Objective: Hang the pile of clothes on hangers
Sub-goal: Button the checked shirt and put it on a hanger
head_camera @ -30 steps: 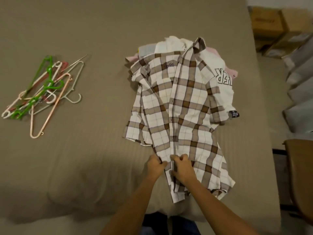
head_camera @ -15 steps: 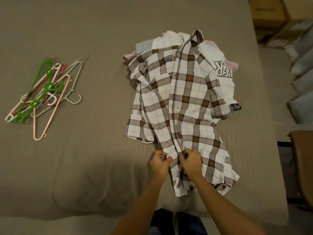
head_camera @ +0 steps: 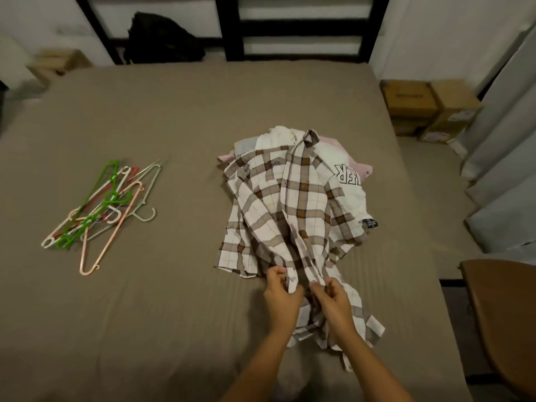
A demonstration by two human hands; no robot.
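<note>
A brown-and-white plaid shirt (head_camera: 293,216) lies on top of a pile of clothes (head_camera: 345,172) in the middle of the bed (head_camera: 179,126). Under it show a white garment with black letters and something pink. My left hand (head_camera: 281,291) pinches the left edge of the shirt's front opening near the hem. My right hand (head_camera: 330,297) pinches the right edge beside it. The lower shirt is bunched and lifted between both hands. A heap of plastic hangers (head_camera: 101,210) in green, white, pink and red lies far to the left.
A dark bag (head_camera: 165,39) sits by the black headboard (head_camera: 301,27). Cardboard boxes (head_camera: 429,108) stand on the floor at the right, with pale curtains (head_camera: 504,158) beyond them. A brown chair (head_camera: 504,320) is at the right edge.
The camera has tilted up, bringing the headboard into view. My hands have moved slightly apart and pulled the lower shirt up, so the fabric is now gathered instead of flat.
</note>
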